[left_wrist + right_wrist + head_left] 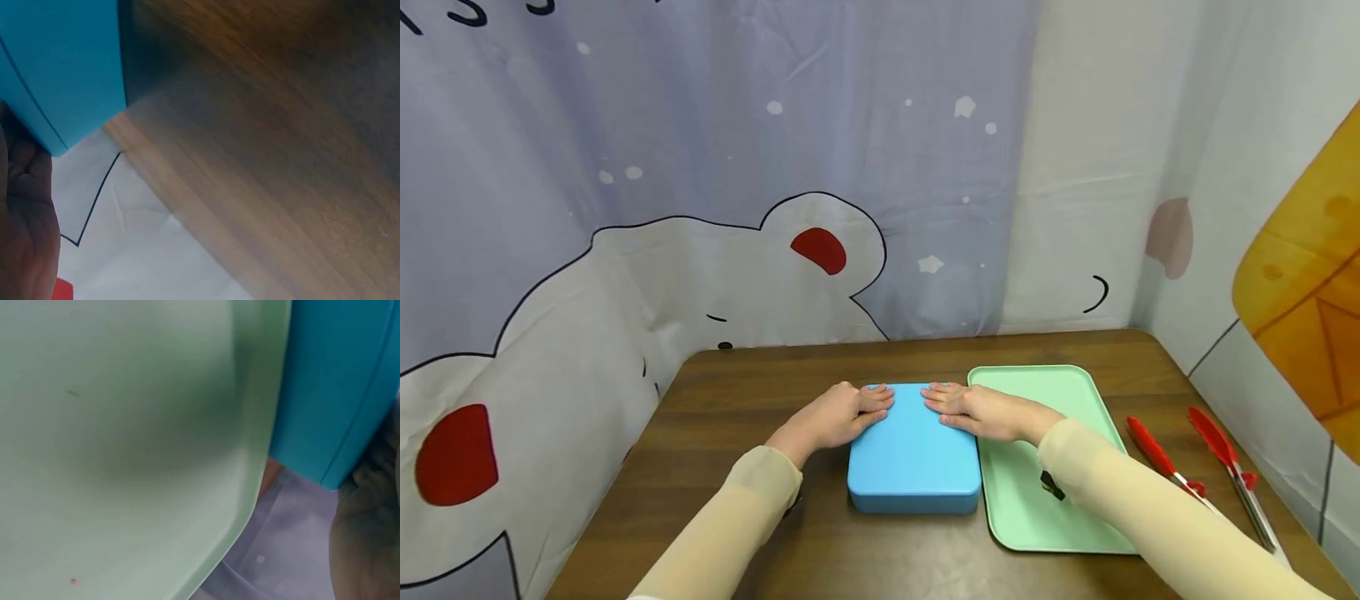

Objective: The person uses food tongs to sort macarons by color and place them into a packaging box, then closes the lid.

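A blue lidded box (pixel 915 458) sits on the wooden table with its lid on. My left hand (pixel 835 414) rests on the lid's far left part, fingers extended inward across the top. On the far right part of the lid lies my right hand (pixel 988 412), its fingers also stretched flat. In the left wrist view the box's side (pixel 69 69) shows beside my left palm (pixel 28 231). The right wrist view has the box (pixel 337 381) between my right hand (pixel 365 537) and the green tray (pixel 125 456); the fingertips are hidden there.
The light green tray (pixel 1030 508) lies right beside the box, under my right forearm. Two pairs of red-tipped metal tongs, the nearer pair (pixel 1152 447) and the farther pair (pixel 1213 437), lie right of the tray. A printed curtain (pixel 925 167) hangs behind the brown table (pixel 700 458).
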`<state>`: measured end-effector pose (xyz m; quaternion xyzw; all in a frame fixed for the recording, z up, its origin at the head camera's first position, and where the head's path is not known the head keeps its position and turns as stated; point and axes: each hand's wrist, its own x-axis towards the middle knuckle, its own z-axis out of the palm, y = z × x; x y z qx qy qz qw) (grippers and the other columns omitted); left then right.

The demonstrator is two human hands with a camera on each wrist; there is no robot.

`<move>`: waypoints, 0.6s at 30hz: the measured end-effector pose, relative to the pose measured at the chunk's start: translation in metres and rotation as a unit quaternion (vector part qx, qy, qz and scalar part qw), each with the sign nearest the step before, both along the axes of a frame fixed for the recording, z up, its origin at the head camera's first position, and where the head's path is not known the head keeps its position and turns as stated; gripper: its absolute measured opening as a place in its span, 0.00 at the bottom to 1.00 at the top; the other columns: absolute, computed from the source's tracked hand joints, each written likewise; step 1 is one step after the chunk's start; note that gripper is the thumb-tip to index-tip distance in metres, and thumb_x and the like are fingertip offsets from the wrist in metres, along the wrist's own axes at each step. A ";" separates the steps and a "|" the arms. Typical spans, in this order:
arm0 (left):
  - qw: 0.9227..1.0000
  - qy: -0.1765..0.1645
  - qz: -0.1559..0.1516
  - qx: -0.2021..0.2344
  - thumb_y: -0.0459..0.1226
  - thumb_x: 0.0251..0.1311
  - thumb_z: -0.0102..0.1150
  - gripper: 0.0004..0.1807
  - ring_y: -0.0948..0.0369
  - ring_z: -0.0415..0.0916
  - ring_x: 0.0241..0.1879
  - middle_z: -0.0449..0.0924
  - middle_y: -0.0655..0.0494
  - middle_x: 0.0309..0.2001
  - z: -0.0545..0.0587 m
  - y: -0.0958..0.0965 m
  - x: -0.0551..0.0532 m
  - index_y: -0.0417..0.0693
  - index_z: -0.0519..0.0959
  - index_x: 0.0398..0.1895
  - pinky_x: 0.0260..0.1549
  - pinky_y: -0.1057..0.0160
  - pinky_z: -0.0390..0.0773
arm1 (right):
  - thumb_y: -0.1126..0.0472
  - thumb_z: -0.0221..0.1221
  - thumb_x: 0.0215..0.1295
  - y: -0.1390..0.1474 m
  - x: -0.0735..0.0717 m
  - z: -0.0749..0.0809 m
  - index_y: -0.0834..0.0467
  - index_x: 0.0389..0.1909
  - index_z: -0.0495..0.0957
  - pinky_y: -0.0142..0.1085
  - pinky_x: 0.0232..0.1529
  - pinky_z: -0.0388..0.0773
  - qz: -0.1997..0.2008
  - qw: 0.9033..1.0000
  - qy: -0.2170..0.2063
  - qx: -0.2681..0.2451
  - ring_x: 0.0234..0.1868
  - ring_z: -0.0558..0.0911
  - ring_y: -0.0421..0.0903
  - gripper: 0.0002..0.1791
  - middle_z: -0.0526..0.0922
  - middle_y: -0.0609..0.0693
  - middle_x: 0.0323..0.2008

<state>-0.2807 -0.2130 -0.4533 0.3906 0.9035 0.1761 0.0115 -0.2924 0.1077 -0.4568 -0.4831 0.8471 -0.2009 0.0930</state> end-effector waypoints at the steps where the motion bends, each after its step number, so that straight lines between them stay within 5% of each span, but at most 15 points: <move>1: 1.000 0.000 -0.001 0.001 0.44 0.80 0.58 0.22 0.62 0.69 0.71 0.76 0.55 0.69 -0.001 0.000 -0.001 0.48 0.78 0.71 0.71 0.60 0.67 | 0.54 0.50 0.87 0.000 0.000 -0.001 0.63 0.79 0.65 0.55 0.79 0.54 0.002 1.000 0.002 -0.003 0.82 0.57 0.57 0.28 0.63 0.56 0.79; 10: 1.000 0.017 -0.009 0.017 0.41 0.78 0.60 0.21 0.60 0.71 0.70 0.77 0.52 0.67 0.003 0.002 -0.001 0.45 0.79 0.68 0.70 0.59 0.69 | 0.54 0.49 0.87 0.001 0.000 0.006 0.64 0.79 0.66 0.55 0.79 0.53 0.002 1.000 0.017 -0.007 0.82 0.57 0.56 0.28 0.64 0.56 0.79; 18: 1.000 -0.005 0.004 0.004 0.42 0.79 0.59 0.22 0.59 0.70 0.72 0.76 0.52 0.69 0.003 0.003 0.002 0.45 0.79 0.70 0.71 0.55 0.68 | 0.56 0.50 0.86 -0.002 0.002 0.007 0.65 0.78 0.66 0.55 0.80 0.50 0.004 1.000 -0.014 -0.010 0.82 0.55 0.58 0.27 0.63 0.56 0.79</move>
